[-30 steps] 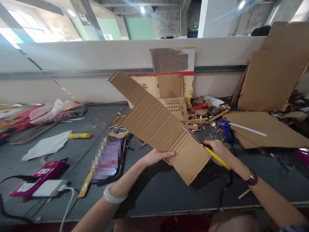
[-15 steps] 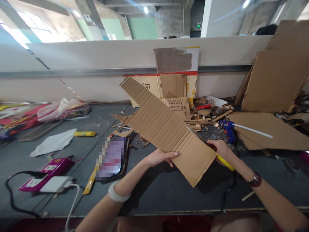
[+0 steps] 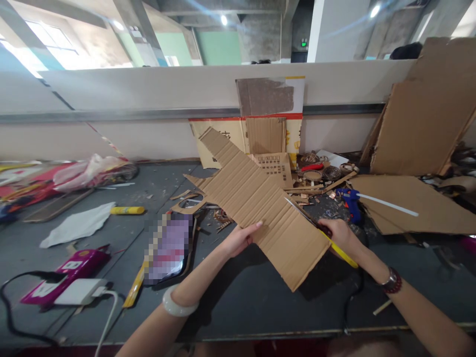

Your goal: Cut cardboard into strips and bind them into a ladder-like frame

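Observation:
A long piece of brown corrugated cardboard [image 3: 260, 198] is held slanting above the dark table, with a narrow arm and a pointed tab at its far end. My left hand [image 3: 240, 238] pinches its near left edge, thumb on top and the fingers partly hidden underneath. On the opposite edge, my right hand [image 3: 340, 235] is closed around yellow-handled scissors [image 3: 345, 255]. One silver blade shows along the top of the cardboard; the other is hidden beneath it.
A phone [image 3: 171, 250] and a yellow utility knife [image 3: 134, 292] lie left of my arms. Beyond are a purple power strip [image 3: 70, 272] and a yellow tube [image 3: 127, 210]. A blue glue gun [image 3: 351, 203], cardboard scraps and leaning cardboard sheets [image 3: 420, 124] occupy the right side.
The far end of the cardboard has shifted right in view, and my left hand sits slightly further left along its edge. The scissors remain at the right edge.

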A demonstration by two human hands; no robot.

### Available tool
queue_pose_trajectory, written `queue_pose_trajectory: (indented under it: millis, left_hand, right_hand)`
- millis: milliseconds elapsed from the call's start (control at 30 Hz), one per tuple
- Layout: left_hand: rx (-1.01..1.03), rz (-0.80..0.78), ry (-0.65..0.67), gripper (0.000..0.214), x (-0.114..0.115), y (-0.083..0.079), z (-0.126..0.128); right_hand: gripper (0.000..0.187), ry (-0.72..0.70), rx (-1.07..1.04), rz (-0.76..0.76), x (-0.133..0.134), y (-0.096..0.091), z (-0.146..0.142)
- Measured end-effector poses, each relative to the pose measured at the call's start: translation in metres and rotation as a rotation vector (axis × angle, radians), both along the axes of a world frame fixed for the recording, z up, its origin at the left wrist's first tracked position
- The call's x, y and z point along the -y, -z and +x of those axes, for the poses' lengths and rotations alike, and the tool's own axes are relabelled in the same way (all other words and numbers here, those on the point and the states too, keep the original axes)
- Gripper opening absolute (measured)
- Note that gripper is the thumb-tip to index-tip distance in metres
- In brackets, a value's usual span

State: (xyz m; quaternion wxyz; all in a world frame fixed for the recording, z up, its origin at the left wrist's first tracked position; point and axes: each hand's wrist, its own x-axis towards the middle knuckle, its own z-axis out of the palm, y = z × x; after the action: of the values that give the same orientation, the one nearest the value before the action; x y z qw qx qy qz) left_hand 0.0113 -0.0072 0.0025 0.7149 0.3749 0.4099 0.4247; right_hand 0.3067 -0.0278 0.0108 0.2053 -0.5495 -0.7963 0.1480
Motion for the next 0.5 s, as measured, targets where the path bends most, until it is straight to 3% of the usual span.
queue_pose_trajectory:
  millis: [267, 500]
  left_hand:
    - [-0.308, 0.2, 0.04, 0.041, 0.0009, 0.0086, 0.0007]
    - [-0.304, 0.27, 0.154, 0.038, 0.0032, 0.004, 0.0034]
  right_hand:
    - [0.016, -0.016, 0.007, 0.004, 0.0023, -0.005, 0.0014]
    - [0.017, -0.062, 0.015, -0.005, 0.0032, -0.0095, 0.0033]
